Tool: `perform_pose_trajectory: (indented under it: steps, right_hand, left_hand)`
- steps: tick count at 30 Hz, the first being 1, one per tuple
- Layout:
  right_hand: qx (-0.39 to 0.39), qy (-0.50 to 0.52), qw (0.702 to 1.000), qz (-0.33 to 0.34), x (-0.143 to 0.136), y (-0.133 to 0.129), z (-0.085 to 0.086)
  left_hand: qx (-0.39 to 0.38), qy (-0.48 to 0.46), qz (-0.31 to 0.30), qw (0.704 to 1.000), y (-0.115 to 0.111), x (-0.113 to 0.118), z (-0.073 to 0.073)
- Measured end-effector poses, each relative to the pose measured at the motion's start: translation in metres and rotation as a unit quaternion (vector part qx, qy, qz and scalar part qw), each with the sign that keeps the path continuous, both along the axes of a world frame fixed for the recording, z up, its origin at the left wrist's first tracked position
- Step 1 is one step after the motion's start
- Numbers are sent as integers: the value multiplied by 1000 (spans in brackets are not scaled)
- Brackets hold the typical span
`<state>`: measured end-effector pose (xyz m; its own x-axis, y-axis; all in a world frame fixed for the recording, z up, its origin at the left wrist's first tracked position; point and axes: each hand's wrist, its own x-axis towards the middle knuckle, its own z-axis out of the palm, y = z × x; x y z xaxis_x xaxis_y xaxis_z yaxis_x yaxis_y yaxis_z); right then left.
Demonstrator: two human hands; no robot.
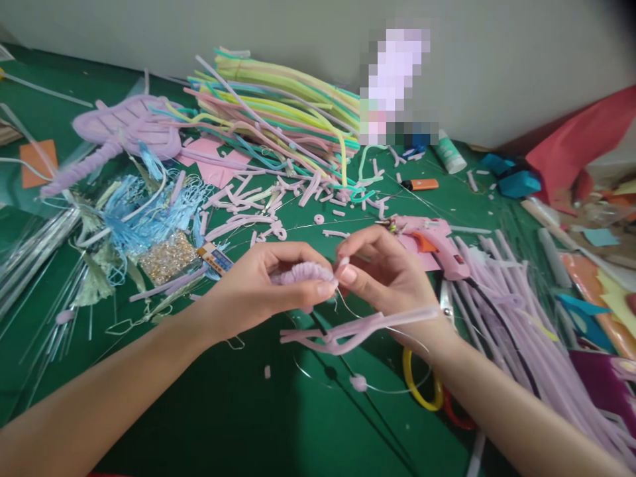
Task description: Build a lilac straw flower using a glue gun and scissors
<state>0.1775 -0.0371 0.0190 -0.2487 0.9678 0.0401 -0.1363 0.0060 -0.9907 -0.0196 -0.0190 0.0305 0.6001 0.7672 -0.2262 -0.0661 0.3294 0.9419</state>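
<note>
My left hand is closed around a fuzzy lilac pipe-cleaner coil, its thumb pressed along the near side. My right hand meets it at the coil's right end, thumb and index finger pinched on a thin clear thread. Just what lies between those fingertips is partly hidden. Below the hands is a bent lilac pipe-cleaner shape with crossed strips. A small lilac ball sits lower, beside a looping stretch of thread and a thin dark rod.
A pink glue gun lies beyond my right hand, above yellow-handled scissors. Lilac pipe cleaners spread rightward. Behind are coloured pipe cleaners, cut bits and an orange lighter. Blue tassels and a bead bag lie left.
</note>
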Motion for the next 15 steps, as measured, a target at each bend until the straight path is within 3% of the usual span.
perform_pose_trajectory:
  steps: [3, 8, 12, 15]
  right_hand:
    - [195, -146, 970, -18, 7, 0, 3]
    - [331, -257, 908, -16, 14, 3, 13]
    - [471, -339, 814, -17, 16, 5, 21]
    - [531, -377, 758, -25, 17, 6, 24]
  left_hand:
    - [-15, 0, -3, 1000, 1, -1, -1]
    - [-30, 17, -10, 999, 2, -1, -5]
    - [-45, 7, -11, 999, 2, 0, -8]
    - [-59, -7, -16, 998, 2, 1, -9]
